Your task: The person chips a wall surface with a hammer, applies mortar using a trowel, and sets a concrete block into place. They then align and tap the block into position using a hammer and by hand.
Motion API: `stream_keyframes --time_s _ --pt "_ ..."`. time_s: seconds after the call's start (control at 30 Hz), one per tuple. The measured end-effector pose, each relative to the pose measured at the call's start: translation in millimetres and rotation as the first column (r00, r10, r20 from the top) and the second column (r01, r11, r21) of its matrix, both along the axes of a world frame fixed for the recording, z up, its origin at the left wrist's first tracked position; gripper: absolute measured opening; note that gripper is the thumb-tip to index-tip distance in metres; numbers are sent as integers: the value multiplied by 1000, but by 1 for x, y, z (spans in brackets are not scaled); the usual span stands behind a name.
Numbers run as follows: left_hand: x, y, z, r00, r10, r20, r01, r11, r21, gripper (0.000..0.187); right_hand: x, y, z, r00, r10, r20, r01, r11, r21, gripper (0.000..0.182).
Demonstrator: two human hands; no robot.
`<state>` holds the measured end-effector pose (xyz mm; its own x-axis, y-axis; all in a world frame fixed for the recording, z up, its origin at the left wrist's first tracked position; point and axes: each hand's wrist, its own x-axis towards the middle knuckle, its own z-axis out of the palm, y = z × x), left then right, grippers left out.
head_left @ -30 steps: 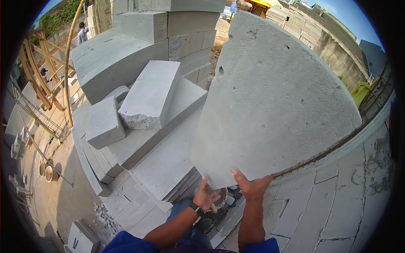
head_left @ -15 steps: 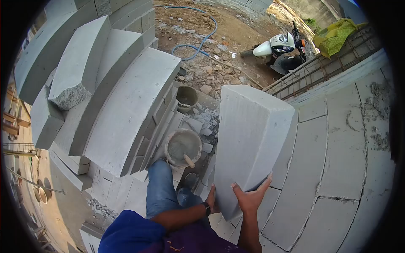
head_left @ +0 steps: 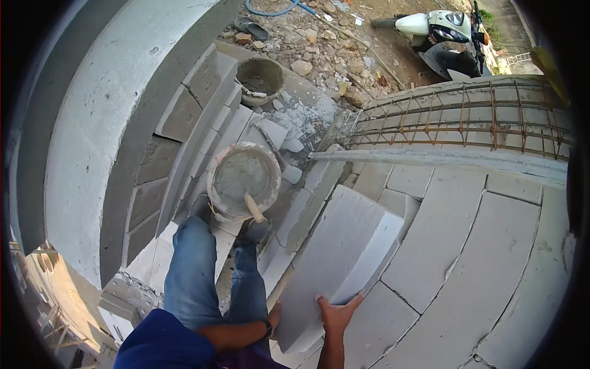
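Bucket [head_left: 272, 192] just ahead of your feet: grey, wet-looking mortar [head_left: 239, 174] inside, level below the rim, pale crust round the edge. A tool's light handle [head_left: 255, 209] pokes out over the near rim; its head cannot be made out. A cord hangs at the bucket's near left side.

Second bucket [head_left: 278, 86] farther off, beyond the first and beside the stacked blocks [head_left: 92, 132]. Dark inside, with a greyish layer low down; cannot tell whether wet or dry. Broken chips [head_left: 304, 117] lie on the ground between the two buckets and the wall.

Your hands are on one long grey block [head_left: 335, 252], to the right of your legs, over the laid courses [head_left: 430, 230]. Left hand [head_left: 275, 320] pressed to its left side; right hand [head_left: 336, 312] clamped at its near right end, thumb and fingers spread. Cannot tell whether its underside touches the course. Rusty rebar cage [head_left: 455, 126] past its far end.
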<state>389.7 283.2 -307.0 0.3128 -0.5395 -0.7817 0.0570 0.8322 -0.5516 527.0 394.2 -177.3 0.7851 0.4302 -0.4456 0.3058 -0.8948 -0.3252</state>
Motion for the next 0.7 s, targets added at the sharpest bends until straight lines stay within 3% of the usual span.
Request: stream_keyframes --time_s 0.13,0.2,0.3,0.4,0.53,0.67,0.7 --pt "14 -21 -41 997 74 16 -75 992 104 128 29 -1 -50 1000 -15 22 14 999 40 133" --pt "33 -69 -117 999 26 26 -28 993 111 124 38 13 -75 998 -39 45 39 999 -4 132" --pt "45 -64 -165 996 -60 -60 73 966 248 132 58 40 -131 995 -39 97 46 996 -71 131" --pt "69 -56 -240 987 -148 -69 162 947 279 122 70 74 -167 995 -20 103 33 992 -126 132" --pt "77 -13 -232 996 -85 -11 85 960 268 125 89 95 -207 985 47 166 -15 981 -194 136" --pt "78 31 -211 998 65 7 -65 976 206 127 91 122 -209 987 89 135 -61 979 -196 135" --pt "82 35 -219 999 34 -37 -26 980 197 127 91 127 -212 986 96 138 -68 978 -196 135"
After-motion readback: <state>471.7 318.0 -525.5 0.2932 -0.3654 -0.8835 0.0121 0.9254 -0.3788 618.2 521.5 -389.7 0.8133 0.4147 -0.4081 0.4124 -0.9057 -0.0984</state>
